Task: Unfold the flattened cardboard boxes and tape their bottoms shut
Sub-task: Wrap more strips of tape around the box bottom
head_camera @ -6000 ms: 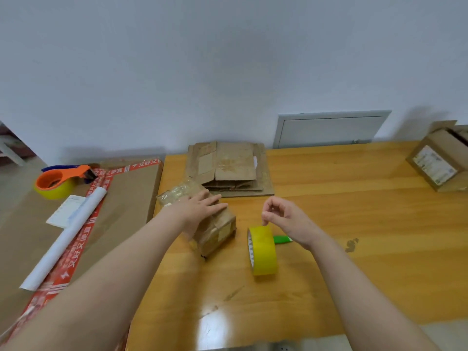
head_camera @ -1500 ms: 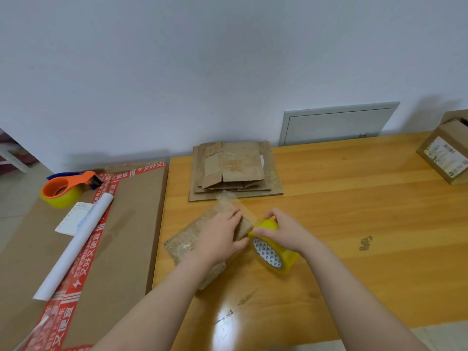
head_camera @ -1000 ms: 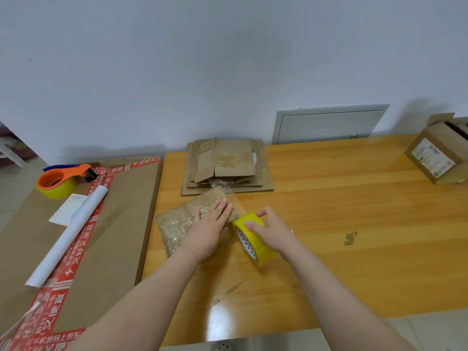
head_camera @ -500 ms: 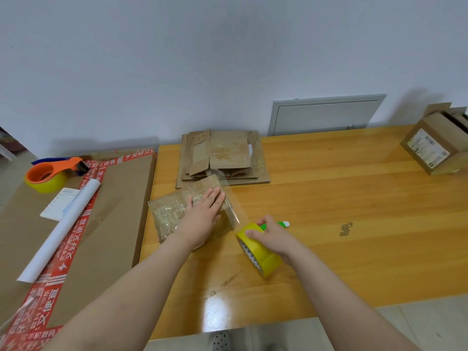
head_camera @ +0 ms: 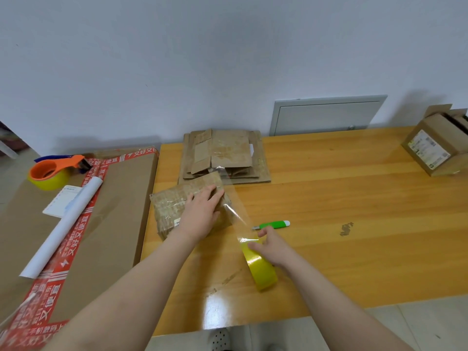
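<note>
Left hand [head_camera: 201, 216] lies flat with fingers straight, pressing on the box [head_camera: 168, 206], centre-left of frame, on the table [head_camera: 354, 198]. My palm covers the box's top, so the seam can't be seen. Right hand [head_camera: 272, 245] grips the yellow roll [head_camera: 262, 272], lower centre, thumb on its rim; the fingers behind it are hidden. Clear tape [head_camera: 236, 214] runs taut from the roll up to the box's far right corner; where it ends is hard to make out. The flat stack [head_camera: 225, 153] sits just above the box. The green cutter [head_camera: 273, 224] is just above my right hand, its left tip blurred behind the tape.
</note>
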